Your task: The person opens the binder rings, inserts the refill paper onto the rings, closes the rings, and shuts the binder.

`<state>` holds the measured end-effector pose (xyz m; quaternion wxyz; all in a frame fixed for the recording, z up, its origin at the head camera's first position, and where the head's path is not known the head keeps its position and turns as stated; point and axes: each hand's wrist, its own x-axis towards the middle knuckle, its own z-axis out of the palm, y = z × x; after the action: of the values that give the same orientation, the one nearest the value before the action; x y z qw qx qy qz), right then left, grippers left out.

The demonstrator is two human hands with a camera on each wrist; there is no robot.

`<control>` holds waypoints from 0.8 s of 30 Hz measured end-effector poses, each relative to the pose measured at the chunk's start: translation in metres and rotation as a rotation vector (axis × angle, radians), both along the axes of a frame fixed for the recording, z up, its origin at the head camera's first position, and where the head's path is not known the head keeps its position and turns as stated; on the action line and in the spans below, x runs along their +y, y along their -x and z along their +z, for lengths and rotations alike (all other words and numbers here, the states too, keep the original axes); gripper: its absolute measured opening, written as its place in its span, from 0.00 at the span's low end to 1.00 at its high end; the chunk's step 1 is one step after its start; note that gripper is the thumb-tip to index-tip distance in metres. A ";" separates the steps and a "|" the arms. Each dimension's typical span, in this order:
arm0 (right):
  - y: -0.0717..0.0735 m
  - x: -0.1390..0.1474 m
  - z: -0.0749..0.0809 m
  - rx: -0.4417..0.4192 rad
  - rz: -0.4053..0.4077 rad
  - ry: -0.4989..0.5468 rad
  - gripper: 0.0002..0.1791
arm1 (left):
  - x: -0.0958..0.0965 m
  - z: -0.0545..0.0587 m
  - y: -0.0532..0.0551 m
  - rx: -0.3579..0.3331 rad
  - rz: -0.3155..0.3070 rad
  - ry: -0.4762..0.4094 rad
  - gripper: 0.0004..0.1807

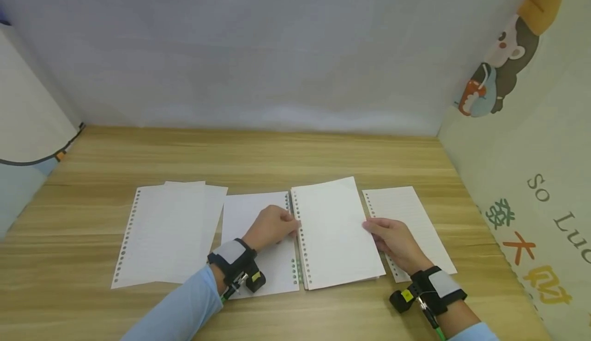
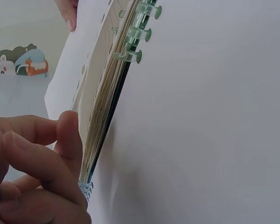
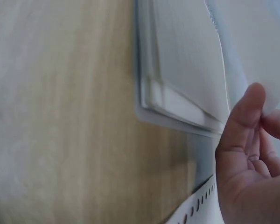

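Note:
A loose-leaf binder [image 2: 114,93] with pale green plastic rings [image 2: 139,33] lies open, its cover to the left under a white sheet. Over its right-hand stack of pages is a white punched sheet [image 1: 337,233], tilted up from the stack. My right hand [image 1: 394,241] pinches the sheet's right edge between thumb and fingers. At the punched left edge, my left hand [image 1: 273,226] has its fingers curled, the fingertips holding the sheet's margin beside the rings. In the right wrist view, the stack of pages [image 3: 191,65] shows below the raised sheet.
Several loose punched sheets [image 1: 171,233] overlap on the wooden table [image 1: 258,161] at the left. A lined punched sheet [image 1: 415,223] lies at the right, partly under my right forearm. A pale cloth wall [image 1: 258,59] stands behind the table, and a printed panel [image 1: 521,161] at the right.

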<state>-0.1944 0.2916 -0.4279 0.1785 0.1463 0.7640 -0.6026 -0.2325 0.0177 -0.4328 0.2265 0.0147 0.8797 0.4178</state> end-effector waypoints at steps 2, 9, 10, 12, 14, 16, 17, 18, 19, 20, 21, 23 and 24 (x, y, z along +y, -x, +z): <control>0.000 0.000 -0.002 -0.002 0.004 0.007 0.28 | -0.001 0.000 0.000 -0.001 -0.004 0.005 0.13; 0.000 -0.003 -0.004 -0.005 -0.003 0.012 0.28 | -0.004 0.000 -0.002 0.003 -0.008 0.028 0.12; 0.000 -0.004 -0.005 -0.007 -0.003 0.011 0.28 | -0.005 0.000 -0.002 0.011 -0.009 0.033 0.12; 0.001 -0.005 -0.005 -0.011 -0.006 0.009 0.28 | -0.006 -0.001 -0.001 0.033 -0.007 0.040 0.12; 0.001 -0.005 -0.006 -0.014 -0.010 0.013 0.29 | -0.007 -0.001 0.000 0.073 -0.004 0.046 0.11; 0.001 -0.005 -0.007 -0.020 -0.014 0.013 0.29 | -0.007 0.000 0.001 0.130 -0.001 0.058 0.11; 0.001 -0.005 -0.008 -0.021 -0.017 0.014 0.29 | -0.007 0.001 0.002 0.163 0.005 0.066 0.11; 0.002 -0.006 -0.008 -0.022 -0.019 0.017 0.28 | -0.007 0.002 0.003 0.196 0.010 0.071 0.11; 0.001 -0.006 -0.009 -0.022 -0.020 0.017 0.28 | -0.006 0.003 0.005 0.227 0.017 0.081 0.11; 0.001 -0.006 -0.009 -0.022 -0.018 0.014 0.28 | -0.006 0.003 0.006 0.253 0.025 0.094 0.12; 0.001 -0.006 -0.009 -0.022 -0.019 0.011 0.28 | -0.006 0.004 0.007 0.277 0.031 0.110 0.12; 0.001 -0.007 -0.009 -0.019 -0.019 0.006 0.28 | -0.005 0.004 0.010 0.314 0.034 0.135 0.13; 0.001 -0.007 -0.009 -0.018 -0.020 0.002 0.28 | -0.004 0.004 0.011 0.326 0.033 0.142 0.14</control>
<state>-0.1951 0.2848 -0.4366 0.1794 0.1594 0.7601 -0.6039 -0.2437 0.0138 -0.4288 0.0745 0.0516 0.9322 0.3504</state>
